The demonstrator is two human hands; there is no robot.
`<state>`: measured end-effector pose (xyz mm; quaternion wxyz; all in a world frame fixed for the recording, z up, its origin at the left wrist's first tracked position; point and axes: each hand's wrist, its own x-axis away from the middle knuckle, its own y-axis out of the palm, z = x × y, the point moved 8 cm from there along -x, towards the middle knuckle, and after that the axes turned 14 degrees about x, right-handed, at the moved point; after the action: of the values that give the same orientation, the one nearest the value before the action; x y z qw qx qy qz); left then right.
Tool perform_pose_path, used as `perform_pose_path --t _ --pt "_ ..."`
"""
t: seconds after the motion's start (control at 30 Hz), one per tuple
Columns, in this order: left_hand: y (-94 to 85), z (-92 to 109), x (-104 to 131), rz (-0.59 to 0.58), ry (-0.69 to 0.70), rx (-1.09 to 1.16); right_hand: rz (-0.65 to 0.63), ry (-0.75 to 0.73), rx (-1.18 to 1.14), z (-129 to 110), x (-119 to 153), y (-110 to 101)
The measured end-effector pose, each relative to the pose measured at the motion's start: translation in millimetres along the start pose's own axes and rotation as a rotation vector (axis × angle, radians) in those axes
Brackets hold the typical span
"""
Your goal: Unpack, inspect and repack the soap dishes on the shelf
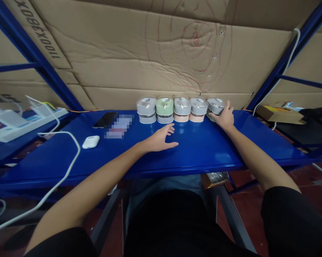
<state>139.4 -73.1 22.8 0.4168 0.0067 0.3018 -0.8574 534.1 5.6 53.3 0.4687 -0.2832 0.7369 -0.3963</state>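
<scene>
Several small lidded containers stand in a row at the back of the blue table. From the left come a grey container (147, 110), a green-lidded container (165, 110), and two grey-lidded ones with peach bases, a first peach-based container (182, 109) and a second one (198, 110). At the row's right end, my right hand (225, 117) grips a grey-lidded container (215, 104), thumb in front and fingers round its right side. It looks slightly tilted; my hand hides part of its base. My left hand (161, 140) is open in front of the row, fingers apart, holding nothing.
On the blue table (203, 153) to the left lie a white earbud case (91, 142), a black phone (105, 120) and a blurred-out item (119, 126). A white cable (72, 157) crosses the left side near a power strip (24, 125). Cardboard (118, 53) backs the table.
</scene>
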Motion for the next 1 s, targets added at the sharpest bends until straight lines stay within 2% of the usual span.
perform_pose_path --t 0.13,0.23,0.37,0.43,0.5,0.6,0.7,0.83,1.0 --pt "0.7 -2.0 -0.7 -0.008 -0.005 0.000 0.075 -0.017 -0.019 7.4 -2.0 -9.7" --pt "0.5 -3.1 -0.9 -0.008 -0.004 0.002 0.153 -0.134 0.022 -0.9 3.6 -28.8" --pt "-0.4 -3.4 -0.6 -0.005 -0.014 -0.002 0.195 -0.474 0.140 -43.8 22.8 -48.4" --pt "-0.4 -2.2 -0.3 -0.007 -0.017 0.000 0.154 -0.620 0.186 -68.6 32.2 -48.1" --pt "-0.4 -0.5 0.1 -0.009 -0.024 0.000 0.108 -0.704 0.217 -89.9 36.9 -44.3" --pt "-0.6 2.3 0.7 -0.008 -0.036 -0.010 0.065 -0.760 0.275 -114.0 36.1 -35.8" --pt "0.2 4.8 1.3 -0.019 -0.039 -0.018 0.019 -0.772 0.347 -127.1 32.2 -25.0" --pt "0.7 4.6 1.9 -0.029 -0.066 -0.018 0.033 -0.759 0.392 -127.9 34.1 -21.4" --pt "1.0 5.0 2.1 -0.036 -0.079 -0.030 0.097 -0.743 0.371 -116.9 45.1 -33.7"
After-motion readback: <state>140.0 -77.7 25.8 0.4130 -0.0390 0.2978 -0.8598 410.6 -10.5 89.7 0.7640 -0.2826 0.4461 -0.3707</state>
